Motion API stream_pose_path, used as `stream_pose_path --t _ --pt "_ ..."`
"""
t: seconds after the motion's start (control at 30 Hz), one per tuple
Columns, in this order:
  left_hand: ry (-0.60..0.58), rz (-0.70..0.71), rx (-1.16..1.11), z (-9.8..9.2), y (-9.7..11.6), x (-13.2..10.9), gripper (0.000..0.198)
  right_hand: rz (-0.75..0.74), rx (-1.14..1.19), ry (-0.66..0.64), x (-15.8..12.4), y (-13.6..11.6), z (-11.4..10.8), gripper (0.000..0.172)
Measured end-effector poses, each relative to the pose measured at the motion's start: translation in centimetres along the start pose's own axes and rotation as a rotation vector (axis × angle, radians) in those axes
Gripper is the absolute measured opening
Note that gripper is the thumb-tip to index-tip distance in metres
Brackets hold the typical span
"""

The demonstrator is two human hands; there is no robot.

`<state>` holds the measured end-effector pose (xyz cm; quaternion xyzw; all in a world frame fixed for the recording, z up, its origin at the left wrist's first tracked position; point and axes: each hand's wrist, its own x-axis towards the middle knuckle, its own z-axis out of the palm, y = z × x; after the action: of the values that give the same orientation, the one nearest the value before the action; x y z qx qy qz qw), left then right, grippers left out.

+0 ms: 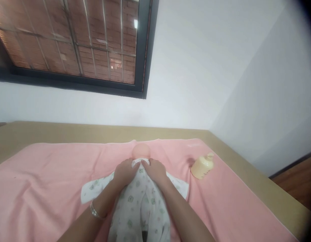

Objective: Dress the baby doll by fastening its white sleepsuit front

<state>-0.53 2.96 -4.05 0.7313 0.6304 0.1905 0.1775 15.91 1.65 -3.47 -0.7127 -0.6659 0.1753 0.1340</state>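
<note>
A white baby romper with small green and grey prints lies spread out, its sleeves stretched to both sides and its legs toward me. Just beyond its collar shows the smooth round head of what looks like a baby doll; its body is hidden, so I cannot tell whether it wears the romper. My left hand grips the left side of the collar, thumb on the front and fingers behind. On the right side, my right hand holds the collar the same way. Both thumb tips nearly meet at the neckline.
A cream baby bottle lies tilted on the pink blanket, right of the right sleeve. The blanket covers a tan surface that meets a white wall. A dark-framed, barred window is at upper left.
</note>
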Motion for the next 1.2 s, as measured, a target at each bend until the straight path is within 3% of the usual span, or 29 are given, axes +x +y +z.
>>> stream_pose_path --t 1.2 --pt "0.016 -0.042 -0.056 0.00 0.29 -0.35 0.047 0.009 -0.015 -0.021 -0.36 -0.19 -0.42 0.071"
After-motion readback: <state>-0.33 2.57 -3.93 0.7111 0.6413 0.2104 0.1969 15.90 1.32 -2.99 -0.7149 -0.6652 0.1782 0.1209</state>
